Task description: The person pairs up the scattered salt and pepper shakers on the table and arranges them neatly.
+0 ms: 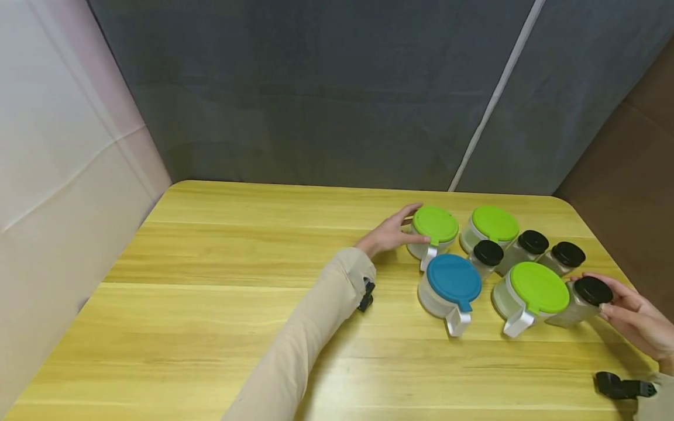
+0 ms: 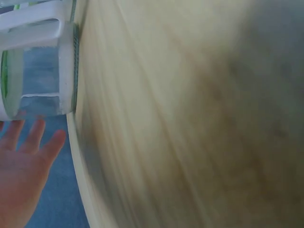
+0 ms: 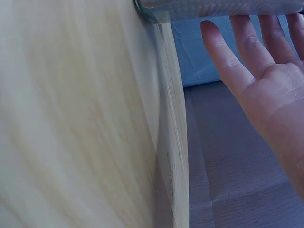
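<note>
Grey fabric hangs behind a wooden desk, where eight lidded jars stand upright on the right half. At the cluster's far left corner, a squat green jar sits lid up, its white handle pointing toward the person. The left hand spans it widely, thumb on the near side, fingers behind. Opposite, at the near right corner, a black-capped jar stands cap up, its long axis vertical. The right hand reaches it from the right, fingers nearly straight, thumb by the cap. Between them, a blue jar points its handle toward the near edge, slightly right; the near green jar beside it points its own slightly left. Farther back are another green jar and three more black-capped jars. Beige sleeves cover both arms; brown panelling flanks the right.
</note>
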A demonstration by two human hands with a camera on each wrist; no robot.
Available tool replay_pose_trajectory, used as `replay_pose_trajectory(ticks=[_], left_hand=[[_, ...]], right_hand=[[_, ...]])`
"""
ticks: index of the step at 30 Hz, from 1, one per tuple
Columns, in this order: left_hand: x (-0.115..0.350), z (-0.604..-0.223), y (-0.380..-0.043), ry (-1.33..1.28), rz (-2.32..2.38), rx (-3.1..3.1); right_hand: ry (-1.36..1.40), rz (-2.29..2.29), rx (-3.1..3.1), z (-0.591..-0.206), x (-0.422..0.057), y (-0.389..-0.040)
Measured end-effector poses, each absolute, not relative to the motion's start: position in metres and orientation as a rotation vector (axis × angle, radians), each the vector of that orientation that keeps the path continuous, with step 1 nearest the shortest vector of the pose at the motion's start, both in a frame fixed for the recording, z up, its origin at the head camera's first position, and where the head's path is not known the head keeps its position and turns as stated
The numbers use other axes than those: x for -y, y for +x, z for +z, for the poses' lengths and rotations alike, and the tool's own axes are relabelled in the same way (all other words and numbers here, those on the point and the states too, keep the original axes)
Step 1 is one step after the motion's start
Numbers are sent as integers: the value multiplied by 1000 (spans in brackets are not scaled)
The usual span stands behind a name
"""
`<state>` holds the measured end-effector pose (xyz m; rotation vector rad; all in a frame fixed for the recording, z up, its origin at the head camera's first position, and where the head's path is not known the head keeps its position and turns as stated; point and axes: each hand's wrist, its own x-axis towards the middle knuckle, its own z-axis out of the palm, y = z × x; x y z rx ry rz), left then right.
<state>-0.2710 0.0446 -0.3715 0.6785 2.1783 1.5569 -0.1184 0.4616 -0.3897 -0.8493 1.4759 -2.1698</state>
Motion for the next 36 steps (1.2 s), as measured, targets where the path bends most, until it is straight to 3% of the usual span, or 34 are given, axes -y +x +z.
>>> replay_pose_trajectory(ticks=[21, 36], left_hand=[[-50, -378, -281, 834, 1283, -2383], [-56, -378, -278, 861, 1343, -2385]], right_hand=[[-785, -2088, -1755, -387, -463, -117], [-767, -2087, -1794, -384, -462, -114]])
